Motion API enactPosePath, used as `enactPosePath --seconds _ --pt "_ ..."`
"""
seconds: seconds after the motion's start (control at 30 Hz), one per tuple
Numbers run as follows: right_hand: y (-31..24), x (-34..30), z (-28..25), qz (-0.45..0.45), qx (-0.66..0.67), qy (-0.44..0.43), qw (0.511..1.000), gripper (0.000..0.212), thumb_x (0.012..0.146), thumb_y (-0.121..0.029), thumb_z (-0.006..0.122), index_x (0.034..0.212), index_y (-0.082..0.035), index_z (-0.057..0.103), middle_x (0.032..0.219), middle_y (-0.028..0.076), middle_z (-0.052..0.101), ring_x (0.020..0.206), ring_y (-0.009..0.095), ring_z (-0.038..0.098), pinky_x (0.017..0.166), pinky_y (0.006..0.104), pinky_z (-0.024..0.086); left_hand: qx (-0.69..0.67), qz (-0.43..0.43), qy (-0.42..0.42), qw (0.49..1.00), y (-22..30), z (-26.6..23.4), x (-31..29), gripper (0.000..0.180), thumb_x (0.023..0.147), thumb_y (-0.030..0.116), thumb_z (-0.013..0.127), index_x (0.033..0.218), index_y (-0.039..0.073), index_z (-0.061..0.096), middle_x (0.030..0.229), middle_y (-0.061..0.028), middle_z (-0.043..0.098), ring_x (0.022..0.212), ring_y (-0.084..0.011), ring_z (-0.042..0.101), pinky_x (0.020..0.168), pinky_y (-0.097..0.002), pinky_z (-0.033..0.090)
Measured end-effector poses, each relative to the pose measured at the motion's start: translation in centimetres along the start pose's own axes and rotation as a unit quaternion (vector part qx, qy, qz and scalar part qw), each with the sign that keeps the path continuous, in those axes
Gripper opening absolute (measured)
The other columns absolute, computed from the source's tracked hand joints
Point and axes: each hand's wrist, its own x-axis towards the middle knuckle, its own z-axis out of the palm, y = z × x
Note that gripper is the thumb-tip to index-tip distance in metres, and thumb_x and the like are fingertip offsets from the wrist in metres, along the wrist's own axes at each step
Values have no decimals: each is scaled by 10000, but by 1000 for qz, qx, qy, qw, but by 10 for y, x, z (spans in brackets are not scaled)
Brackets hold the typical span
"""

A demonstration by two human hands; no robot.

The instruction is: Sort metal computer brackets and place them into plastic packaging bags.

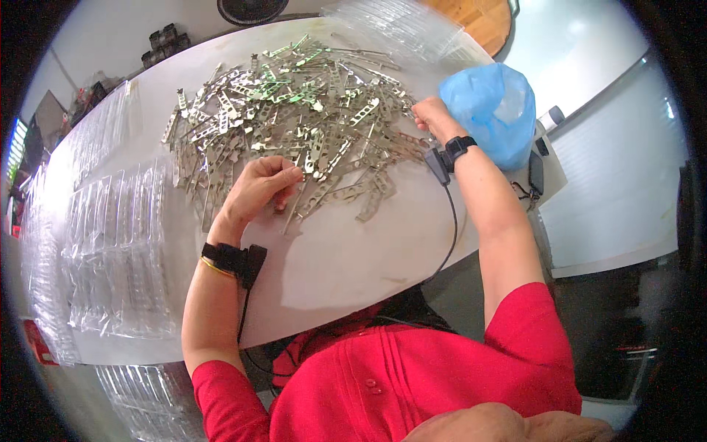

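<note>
A broad heap of thin, shiny metal strips with punched holes (317, 144) lies on the white table. At the heap's near left edge is my left hand (259, 186), closed, with thumb and forefinger pressed together. A slanting strip lies beside its fingertips; whether they grip it cannot be made out. My right hand (434, 118) is closed at the heap's right edge, its fingertips over the ends of some strips. What it pinches, if anything, is too small to tell. Just right of that hand stands a puffed-up blue plastic bag (495, 110), its contents hidden.
Clear plastic trays (118, 243) are stacked along the table's left side, with more clear plastic packaging (405, 29) at the far edge. A dark device with a cord (536, 175) lies near the blue bag. A cable runs from each wrist strap. A round wooden seat (475, 18) stands beyond.
</note>
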Motion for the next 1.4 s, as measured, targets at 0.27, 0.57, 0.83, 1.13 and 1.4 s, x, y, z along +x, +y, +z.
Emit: enactPosePath --seconds 0.27,0.57,0.83,1.13,1.4 --pt "2 17 3 32 43 -4 999 43 868 -21 583 890 7 608 699 71 581 539 165 566 454 325 513 -84 19 -29 996 -9 -11 -1 184 997 194 666 933 21 658 721 14 595 597 -77 561 530 -244 477" --pt "-15 12 9 95 -44 7 994 211 870 -18 522 1042 25 637 811 167 688 561 227 657 421 358 502 -91 23 -42 995 -13 -15 -4 208 996 219 673 889 42 644 727 29 583 615 -70 563 539 -241 478" --pt "-27 -8 25 61 -54 101 992 225 907 -46 609 1109 21 682 925 163 721 678 256 705 508 381 607 -79 20 -44 996 -9 -14 -4 253 985 246 693 847 44 628 710 22 589 599 -65 554 534 -229 463" --pt "-67 -38 44 -175 -278 19 944 252 866 -223 652 969 5 684 788 193 715 723 302 726 629 421 555 -95 20 -68 993 -14 -15 -4 239 987 234 692 850 48 629 705 18 596 587 -69 552 527 -226 453" --pt "-135 -178 90 -489 -41 5 871 159 916 -175 661 934 -19 633 784 154 707 706 281 709 650 392 551 -78 18 -54 995 -10 -15 -4 252 994 233 681 823 59 617 680 25 575 572 -76 552 519 -239 446"
